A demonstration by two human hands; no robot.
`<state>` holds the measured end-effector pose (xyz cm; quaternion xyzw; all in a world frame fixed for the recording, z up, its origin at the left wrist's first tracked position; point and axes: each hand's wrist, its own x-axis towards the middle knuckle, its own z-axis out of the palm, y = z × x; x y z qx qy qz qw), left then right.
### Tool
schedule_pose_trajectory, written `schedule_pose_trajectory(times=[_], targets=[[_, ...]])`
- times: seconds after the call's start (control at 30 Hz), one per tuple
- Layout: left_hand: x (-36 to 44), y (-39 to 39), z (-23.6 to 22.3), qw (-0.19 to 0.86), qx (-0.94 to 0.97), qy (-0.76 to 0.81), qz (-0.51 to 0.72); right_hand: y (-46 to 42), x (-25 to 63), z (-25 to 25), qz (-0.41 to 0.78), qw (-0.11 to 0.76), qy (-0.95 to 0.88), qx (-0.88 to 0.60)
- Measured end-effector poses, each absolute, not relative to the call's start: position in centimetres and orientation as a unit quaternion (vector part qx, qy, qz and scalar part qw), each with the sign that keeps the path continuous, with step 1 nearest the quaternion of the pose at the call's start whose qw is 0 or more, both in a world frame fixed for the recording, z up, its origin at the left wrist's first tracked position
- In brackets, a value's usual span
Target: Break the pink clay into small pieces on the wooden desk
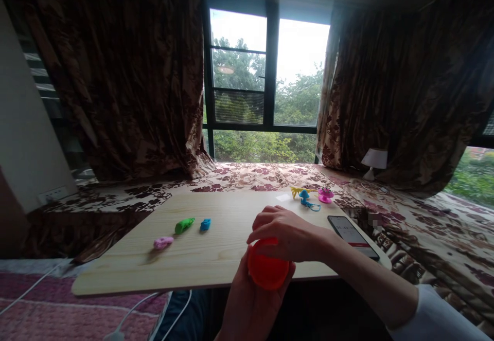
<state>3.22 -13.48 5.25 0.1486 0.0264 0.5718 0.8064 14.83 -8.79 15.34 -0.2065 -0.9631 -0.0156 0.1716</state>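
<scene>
A translucent red round container is cupped from below in my left hand, just off the table's near edge. My right hand closes over its top, fingers curled down on it and partly seen against the red. Whether anything lies inside cannot be made out. On the table's left side lie a green toy, a small blue toy and a pink toy. Beyond my right hand sit a yellow toy, a blue mushroom-shaped toy with a blue loop, and a magenta toy.
The light wooden table stands before a window seat with a floral cover. A phone showing a timer lies along its right edge. A small white lamp stands farther right. White cables run at lower left.
</scene>
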Motion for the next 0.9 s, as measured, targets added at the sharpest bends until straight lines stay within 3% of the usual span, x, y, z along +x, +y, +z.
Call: schedule_pose_trajectory(times=[0.23,0.57,0.9], targets=[[3.2,-13.4,5.6,0.792,0.118,0.004,0.599,-8.9,15.4,15.5,-0.036,0.184,-0.945,-0.267],[2.5,-13.8,6.2,0.827,0.212,0.113,0.508,-9.0,15.9,16.4,-0.007,0.096,-0.965,-0.244],[3.1,-13.5,5.6,0.829,0.125,0.012,0.545,-10.3,14.7,14.7,-0.132,0.125,-0.942,-0.284]])
